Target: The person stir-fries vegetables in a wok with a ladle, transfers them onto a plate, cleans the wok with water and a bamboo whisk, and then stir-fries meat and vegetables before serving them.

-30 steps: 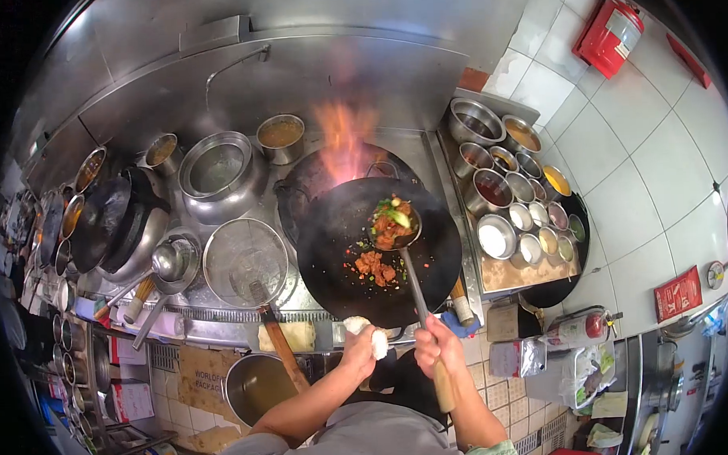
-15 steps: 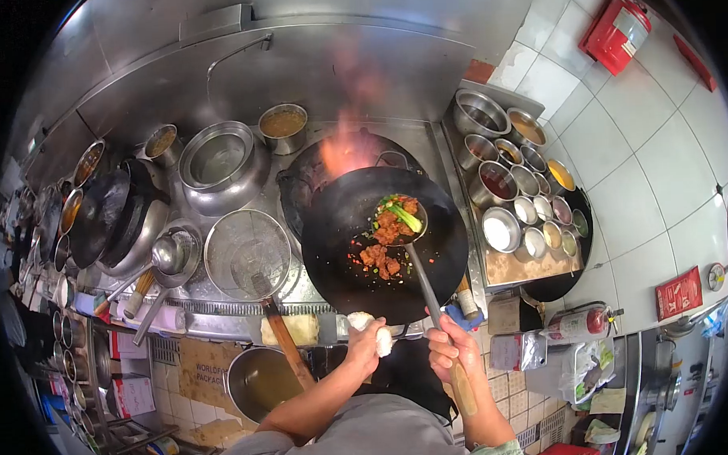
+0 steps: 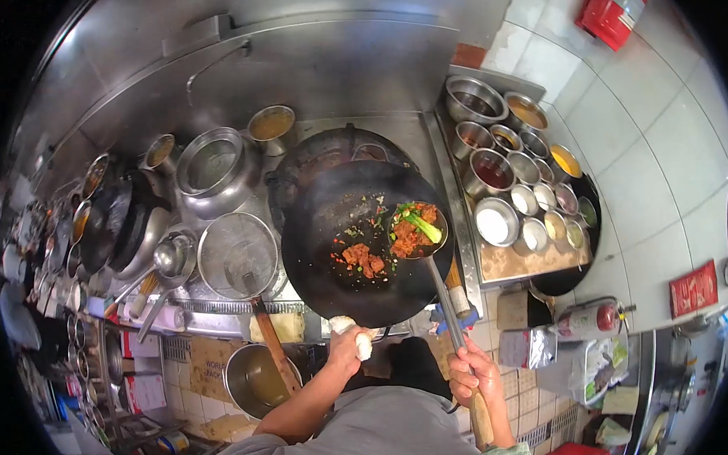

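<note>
My left hand (image 3: 346, 348) is closed round a folded white cloth (image 3: 342, 324) at the near rim of the black wok (image 3: 317, 269); the wok's handle is hidden under it. In my right hand (image 3: 475, 373) is a long-handled ladle (image 3: 441, 285), gripped near its wooden end. The ladle's bowl, over the right side of the wok, holds browned food pieces (image 3: 406, 240) with red and green bits and a green stalk (image 3: 422, 227). More browned pieces (image 3: 363, 259) lie in the wok among scattered chopped bits.
Left of the wok a wire strainer (image 3: 238, 252) rests on the steel counter, with a steel pot (image 3: 215, 172) behind it. Metal bowls of sauces and seasonings, one dark red (image 3: 492, 172), crowd the right side. A large pot of liquid (image 3: 261, 383) stands low at left.
The flame behind the wok is gone from sight. The loaded ladle has moved right, away from the pieces left in the wok. My left hand and the wok have shifted slightly left.
</note>
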{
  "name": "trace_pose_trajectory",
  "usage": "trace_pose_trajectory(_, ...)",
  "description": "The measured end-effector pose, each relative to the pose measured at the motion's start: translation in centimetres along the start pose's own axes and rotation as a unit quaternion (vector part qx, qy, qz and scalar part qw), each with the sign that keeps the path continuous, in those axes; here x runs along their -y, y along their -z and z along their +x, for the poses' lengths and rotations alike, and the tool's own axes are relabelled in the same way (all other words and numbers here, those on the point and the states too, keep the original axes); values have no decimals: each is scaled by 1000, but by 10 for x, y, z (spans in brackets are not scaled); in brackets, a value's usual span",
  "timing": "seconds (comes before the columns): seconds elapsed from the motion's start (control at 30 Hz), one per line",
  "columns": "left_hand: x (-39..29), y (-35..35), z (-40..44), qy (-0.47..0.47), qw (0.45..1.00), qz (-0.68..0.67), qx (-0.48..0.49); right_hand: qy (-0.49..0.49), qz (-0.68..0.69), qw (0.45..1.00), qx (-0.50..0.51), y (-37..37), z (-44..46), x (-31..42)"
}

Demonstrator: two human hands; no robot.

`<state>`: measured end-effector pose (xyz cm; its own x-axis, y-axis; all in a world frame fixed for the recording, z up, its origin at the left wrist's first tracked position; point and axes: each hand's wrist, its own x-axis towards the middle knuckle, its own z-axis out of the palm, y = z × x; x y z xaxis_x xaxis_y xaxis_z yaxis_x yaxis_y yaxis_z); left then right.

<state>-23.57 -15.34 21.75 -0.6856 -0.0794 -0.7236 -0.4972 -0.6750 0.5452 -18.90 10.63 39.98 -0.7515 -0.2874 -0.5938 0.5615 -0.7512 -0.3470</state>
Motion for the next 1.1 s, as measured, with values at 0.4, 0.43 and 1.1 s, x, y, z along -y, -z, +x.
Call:
trace_pose_trajectory(0.4, 17, -62, -55, -111, 965, -217, -102, -109, -318, 925, 175, 47, 67, 121)
trace_pose_trajectory(0.43, 29, -53, -65, -125, 960, -225, -107, -124, -370, 909, 147, 22, 60, 123)
trace_pose_trajectory(1.1, 243, 145, -363, -264, 743, -406, -463, -667, -372, 522, 379, -75, -126, -266)
